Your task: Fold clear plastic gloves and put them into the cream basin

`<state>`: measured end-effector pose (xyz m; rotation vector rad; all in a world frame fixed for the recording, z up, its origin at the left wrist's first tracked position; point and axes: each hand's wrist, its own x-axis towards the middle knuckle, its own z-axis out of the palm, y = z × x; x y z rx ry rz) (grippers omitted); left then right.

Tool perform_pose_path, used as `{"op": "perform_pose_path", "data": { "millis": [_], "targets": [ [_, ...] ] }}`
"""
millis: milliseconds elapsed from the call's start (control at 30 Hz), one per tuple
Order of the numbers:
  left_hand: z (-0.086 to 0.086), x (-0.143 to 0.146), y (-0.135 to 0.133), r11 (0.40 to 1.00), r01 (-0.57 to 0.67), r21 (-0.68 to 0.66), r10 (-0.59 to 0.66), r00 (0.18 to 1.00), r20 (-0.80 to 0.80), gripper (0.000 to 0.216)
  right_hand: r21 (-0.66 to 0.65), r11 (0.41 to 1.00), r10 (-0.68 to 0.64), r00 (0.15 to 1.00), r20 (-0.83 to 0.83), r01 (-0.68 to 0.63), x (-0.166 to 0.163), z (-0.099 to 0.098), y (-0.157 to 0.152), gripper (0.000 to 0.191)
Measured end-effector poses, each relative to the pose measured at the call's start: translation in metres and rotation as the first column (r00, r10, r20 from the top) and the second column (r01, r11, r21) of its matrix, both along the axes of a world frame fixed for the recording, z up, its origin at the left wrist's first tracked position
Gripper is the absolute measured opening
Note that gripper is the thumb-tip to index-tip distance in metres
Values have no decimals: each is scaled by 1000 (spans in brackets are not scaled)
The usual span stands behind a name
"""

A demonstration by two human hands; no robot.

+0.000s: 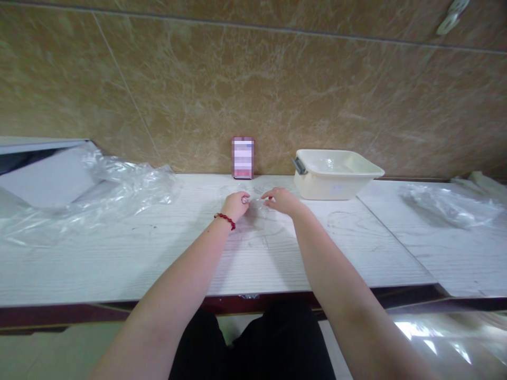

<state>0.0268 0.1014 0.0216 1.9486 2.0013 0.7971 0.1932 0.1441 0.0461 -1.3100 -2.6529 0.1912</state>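
Observation:
My left hand [236, 206], with a red bead bracelet [225, 218] at its wrist, is closed over the middle of the white tabletop [190, 253]. A small pinkish, shiny spot shows at its fingers; whether it is a ring or a held piece is unclear. Opposite it, my right hand [282, 200] has its thumb and forefinger bent toward each other, with a spot of red between them. Some clear, thin material [256, 200] shows faintly between the two hands. What exactly the fingers grip is too small to make out.
A phone [243, 158] with a blurred screen leans on the brown tiled wall [198, 84]. To its right stands a cream plastic tub [336, 182] with a grey handle. Crumpled clear plastic [130, 184] lies at the left, beside a white box-like piece [47, 179]; more plastic [455, 203] lies far right.

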Motion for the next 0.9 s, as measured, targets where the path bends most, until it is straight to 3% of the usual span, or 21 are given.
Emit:
{"op": "perform_pose_path", "data": {
  "millis": [367,600,700,767,900],
  "targets": [
    [-1,-1,2,999,42,-7,-43,988,-148,31,-59,997,47,997,58,-43,-1,-11,3,33],
    [7,-16,-1,999,23,-25,-30,955,-296,36,-88,996,37,997,63,-31,1,-13,5,34],
    [9,-13,-6,985,166,-46,-171,904,-391,38,-71,997,33,996,81,-27,2,-12,5,35],
    [8,-7,-10,953,275,-131,-304,849,-431,41,-58,998,36,994,101,-30,2,-11,4,35],
    [5,4,-15,895,335,-295,-441,763,-473,45,-21,1000,6,992,125,-3,0,-8,3,35]
  ]
}}
